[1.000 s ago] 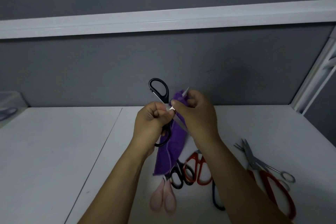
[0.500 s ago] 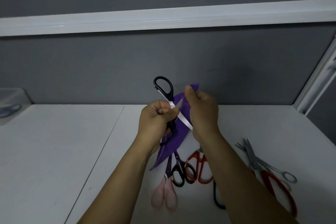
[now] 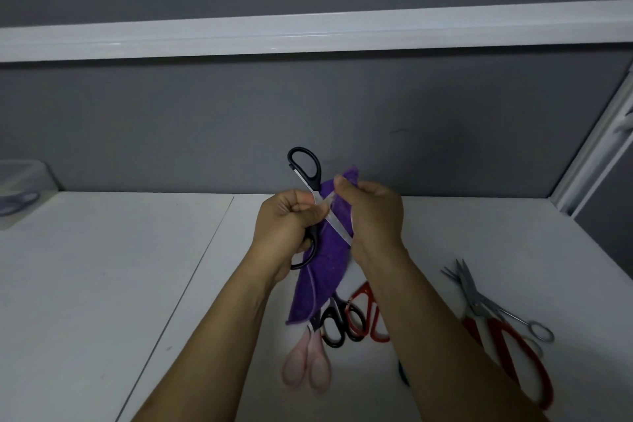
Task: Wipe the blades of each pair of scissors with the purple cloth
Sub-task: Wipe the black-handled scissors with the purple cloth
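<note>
Centre of frame, above white table (image 3: 102,284): left hand (image 3: 286,231) curled tight around black-handled scissors (image 3: 306,165) at pivot and lower loop. Upper loop sticks up, blades spread. Right hand (image 3: 375,216) pinches top of purple cloth (image 3: 320,278). Bare blade (image 3: 337,228) slants down-right between hands. Cloth hangs toward lower centre. Below it on table: pink-handled scissors (image 3: 308,367), small black scissors (image 3: 337,327), red-handled scissors (image 3: 371,322). Lower right: large red scissors (image 3: 513,353), silver scissors (image 3: 474,298).
</note>
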